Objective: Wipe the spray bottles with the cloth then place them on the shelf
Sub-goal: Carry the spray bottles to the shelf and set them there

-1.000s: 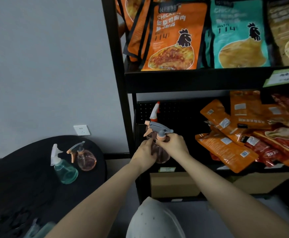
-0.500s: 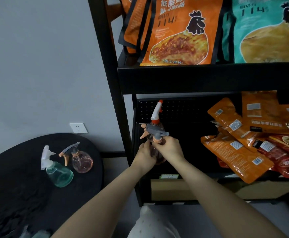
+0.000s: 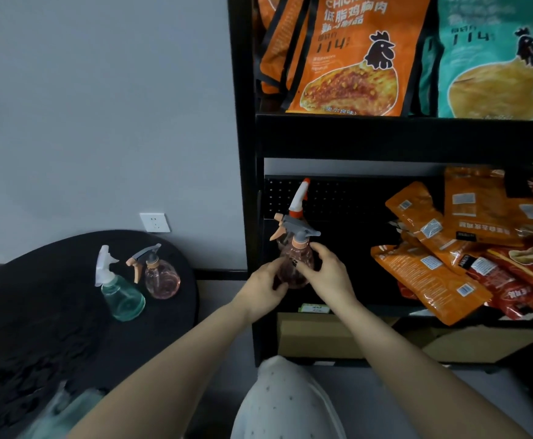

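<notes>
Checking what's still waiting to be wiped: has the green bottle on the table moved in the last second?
No. The green bottle sits in the same place below the wall socket, beside the pink bottle; only the camera shifted.

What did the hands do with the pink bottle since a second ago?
Not much. Both hands, left and right, still hold the pink bottle at the shelf, and it has barely moved. The right hand slid from the neck down to the body. The white-topped bottle behind it and the two bottles on the black table stayed put.
</notes>
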{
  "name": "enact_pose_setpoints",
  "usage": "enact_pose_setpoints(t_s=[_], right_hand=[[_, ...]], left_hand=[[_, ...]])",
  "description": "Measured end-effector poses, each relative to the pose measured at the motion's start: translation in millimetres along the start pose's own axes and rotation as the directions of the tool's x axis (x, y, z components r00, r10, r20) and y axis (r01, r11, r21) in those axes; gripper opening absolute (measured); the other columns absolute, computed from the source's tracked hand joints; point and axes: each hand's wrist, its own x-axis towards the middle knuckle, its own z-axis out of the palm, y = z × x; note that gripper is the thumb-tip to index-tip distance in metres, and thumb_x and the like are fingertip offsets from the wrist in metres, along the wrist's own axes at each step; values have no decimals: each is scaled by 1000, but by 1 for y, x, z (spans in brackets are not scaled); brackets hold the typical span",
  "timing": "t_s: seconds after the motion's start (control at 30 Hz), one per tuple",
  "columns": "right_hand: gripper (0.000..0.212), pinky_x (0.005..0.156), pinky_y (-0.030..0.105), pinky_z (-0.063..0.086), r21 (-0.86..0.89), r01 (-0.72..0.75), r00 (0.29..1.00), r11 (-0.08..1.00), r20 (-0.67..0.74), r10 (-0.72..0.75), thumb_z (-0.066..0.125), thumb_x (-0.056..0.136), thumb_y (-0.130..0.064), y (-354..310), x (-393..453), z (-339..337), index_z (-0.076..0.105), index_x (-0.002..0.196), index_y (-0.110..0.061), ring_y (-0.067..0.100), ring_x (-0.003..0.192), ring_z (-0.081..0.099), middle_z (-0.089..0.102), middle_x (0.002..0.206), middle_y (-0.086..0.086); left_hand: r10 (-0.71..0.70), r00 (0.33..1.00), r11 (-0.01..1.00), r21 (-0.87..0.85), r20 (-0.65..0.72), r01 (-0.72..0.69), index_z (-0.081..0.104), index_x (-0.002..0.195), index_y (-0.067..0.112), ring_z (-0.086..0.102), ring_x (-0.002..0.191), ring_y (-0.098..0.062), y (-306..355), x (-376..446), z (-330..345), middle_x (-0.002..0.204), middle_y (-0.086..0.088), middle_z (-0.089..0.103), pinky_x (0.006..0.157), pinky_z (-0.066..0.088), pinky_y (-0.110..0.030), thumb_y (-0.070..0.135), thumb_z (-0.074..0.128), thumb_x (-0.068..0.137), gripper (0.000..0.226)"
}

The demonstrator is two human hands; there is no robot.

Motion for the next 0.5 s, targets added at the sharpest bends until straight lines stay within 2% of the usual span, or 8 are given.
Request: enact_pose_setpoints(t_s=[0.13,0.3,0.4,0.5], right_hand=[[49,88,29,45,-37,76,997,996,-14,-77,65,86,-35,-7,-33,6,51,130,-21,18,118,52,53,132,0],[37,88,23,45,-63,255,966,965,53,-252,67,85,-34,-33,-72,30,60,118,-19,9,107,55,59,118,-4],[35,88,25,47,-43,318,937,947,164,-308,69,84,-29,-51,-85,60,61,115,-16,8,102,56,60,113,-5],[39,87,19,42,-23,345,909,938,258,-328,70,83,-29,-69,-88,100,60,118,-15,9,107,57,60,115,-4]], left_hand=[[51,998,998,50,-38,-49,39,143,14,47,128,-13,-11,-32,-22,138,-4,50,100,27,-9,16,57,92,54],[48,995,990,137,-88,-35,40,142,17,47,128,-14,-45,-77,-58,139,-3,51,108,31,-22,20,58,91,54],[2,993,980,200,-114,21,36,144,17,40,133,-16,-76,-103,-79,144,-3,45,106,25,-18,23,56,92,56],[-103,984,967,215,-148,134,34,145,18,37,135,-17,-110,-127,-99,146,-2,41,107,26,-23,26,55,93,57]])
